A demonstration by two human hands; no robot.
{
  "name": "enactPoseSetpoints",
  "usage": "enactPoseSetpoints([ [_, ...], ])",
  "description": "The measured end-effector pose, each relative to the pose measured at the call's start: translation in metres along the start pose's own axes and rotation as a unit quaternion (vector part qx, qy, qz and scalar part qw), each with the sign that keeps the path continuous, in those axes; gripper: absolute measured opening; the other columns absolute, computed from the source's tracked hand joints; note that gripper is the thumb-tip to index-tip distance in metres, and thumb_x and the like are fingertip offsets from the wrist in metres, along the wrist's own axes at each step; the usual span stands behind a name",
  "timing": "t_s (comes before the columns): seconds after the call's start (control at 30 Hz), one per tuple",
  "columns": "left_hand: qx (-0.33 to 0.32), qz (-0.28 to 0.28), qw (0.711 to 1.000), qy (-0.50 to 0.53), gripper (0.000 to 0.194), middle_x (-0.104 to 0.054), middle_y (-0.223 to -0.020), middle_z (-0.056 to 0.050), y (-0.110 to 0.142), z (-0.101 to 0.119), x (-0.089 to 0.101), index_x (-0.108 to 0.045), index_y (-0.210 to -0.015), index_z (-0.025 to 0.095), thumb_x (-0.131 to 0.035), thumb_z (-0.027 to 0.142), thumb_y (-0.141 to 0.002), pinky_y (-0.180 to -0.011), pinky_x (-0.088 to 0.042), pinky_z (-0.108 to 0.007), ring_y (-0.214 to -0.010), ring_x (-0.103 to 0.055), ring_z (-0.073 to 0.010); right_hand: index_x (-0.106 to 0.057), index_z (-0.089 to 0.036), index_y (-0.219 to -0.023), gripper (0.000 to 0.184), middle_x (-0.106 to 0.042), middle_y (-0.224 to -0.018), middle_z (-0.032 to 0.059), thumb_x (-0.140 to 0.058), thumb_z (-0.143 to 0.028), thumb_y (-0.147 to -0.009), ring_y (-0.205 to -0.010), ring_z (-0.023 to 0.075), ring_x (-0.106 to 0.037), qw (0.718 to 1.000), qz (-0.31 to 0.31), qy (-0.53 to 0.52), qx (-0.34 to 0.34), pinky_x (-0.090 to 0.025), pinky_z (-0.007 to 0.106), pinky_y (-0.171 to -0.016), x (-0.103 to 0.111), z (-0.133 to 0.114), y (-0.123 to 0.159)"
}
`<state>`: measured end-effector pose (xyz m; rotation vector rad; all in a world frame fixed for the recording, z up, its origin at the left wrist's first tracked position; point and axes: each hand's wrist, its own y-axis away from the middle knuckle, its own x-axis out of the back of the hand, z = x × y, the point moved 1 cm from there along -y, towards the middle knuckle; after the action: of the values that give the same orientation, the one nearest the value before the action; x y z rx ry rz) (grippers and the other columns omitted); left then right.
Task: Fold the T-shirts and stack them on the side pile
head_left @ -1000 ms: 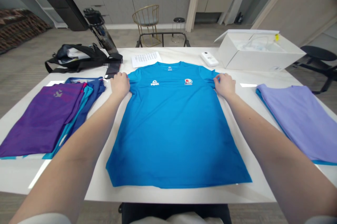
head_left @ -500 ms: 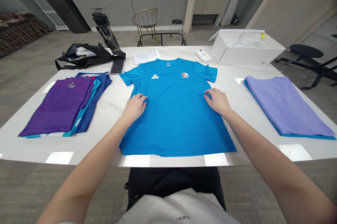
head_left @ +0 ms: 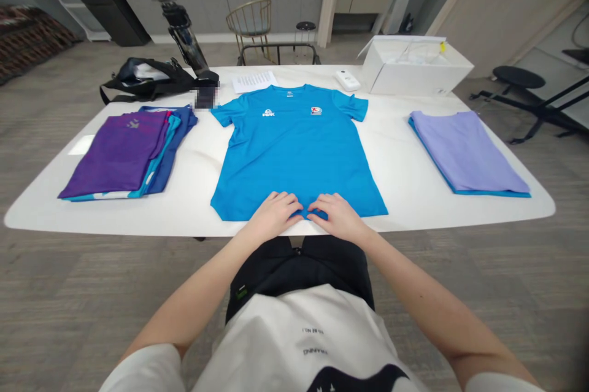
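A blue T-shirt (head_left: 294, 153) lies spread face up on the white table (head_left: 405, 208), its collar away from me and its hem by the near edge. White lettering and a small badge mark its chest. My left hand (head_left: 278, 214) rests on the shirt at the middle of the hem, thumb and fingers apart. Close beside it, my right hand (head_left: 335, 214) touches the hem too, with its fingers loosely curved and the thumb apart from them. Blue cloth shows between thumb and fingers of both hands.
Folded shirts, a purple one (head_left: 122, 153) on top, lie at the left. A folded lavender shirt (head_left: 469, 149) lies over a blue one at the right. Along the back are a black bag (head_left: 151, 79), a dark bottle (head_left: 186, 42), a paper sheet (head_left: 253, 81) and a white box (head_left: 414, 70).
Both my hands have moved from the sides of the blue T-shirt down and inward to the middle of its hem. My view has shifted, showing more of my own body.
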<state>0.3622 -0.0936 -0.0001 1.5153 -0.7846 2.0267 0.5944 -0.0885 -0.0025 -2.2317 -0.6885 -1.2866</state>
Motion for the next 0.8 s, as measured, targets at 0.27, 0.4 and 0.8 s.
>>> enactPoseSetpoints([
  [0.27, 0.075, 0.093, 0.993, 0.0, 0.031, -0.068, -0.102, -0.005, 0.004, 0.02, -0.009, -0.066, -0.104, 0.019, -0.04, 0.035, -0.109, -0.083, -0.037, -0.037, -0.097, -0.059, -0.0195, -0.069, -0.02, -0.104, 0.014, -0.067, -0.098, 0.0068, -0.057, -0.027, -0.1, -0.094, 0.0234, -0.057, 0.988, 0.073, 0.134, -0.034, -0.031, 0.037, -0.081, -0.008, -0.02, 0.007],
  [0.4, 0.098, 0.108, 0.988, -0.055, 0.028, -0.067, -0.105, -0.008, 0.008, 0.032, -0.013, -0.064, -0.111, 0.02, -0.046, 0.042, -0.106, -0.083, -0.038, -0.04, -0.1, -0.058, -0.0235, -0.067, -0.018, -0.104, 0.016, -0.067, -0.098, 0.009, -0.052, -0.019, -0.099, -0.095, 0.0257, -0.055, 0.974, 0.107, 0.197, -0.045, -0.031, 0.039, -0.082, -0.009, -0.028, 0.007],
  [0.8, 0.239, 0.09, 0.953, -0.163, 0.035, -0.063, -0.121, -0.014, 0.04, 0.005, 0.001, -0.062, -0.122, 0.018, -0.046, 0.008, -0.092, -0.086, -0.039, -0.046, -0.108, -0.056, -0.0312, -0.065, -0.018, -0.106, 0.021, -0.064, -0.104, 0.0128, -0.046, -0.016, -0.099, -0.095, 0.0283, -0.052, 0.931, 0.124, 0.307, -0.154, -0.028, 0.04, -0.076, 0.003, -0.005, 0.031],
])
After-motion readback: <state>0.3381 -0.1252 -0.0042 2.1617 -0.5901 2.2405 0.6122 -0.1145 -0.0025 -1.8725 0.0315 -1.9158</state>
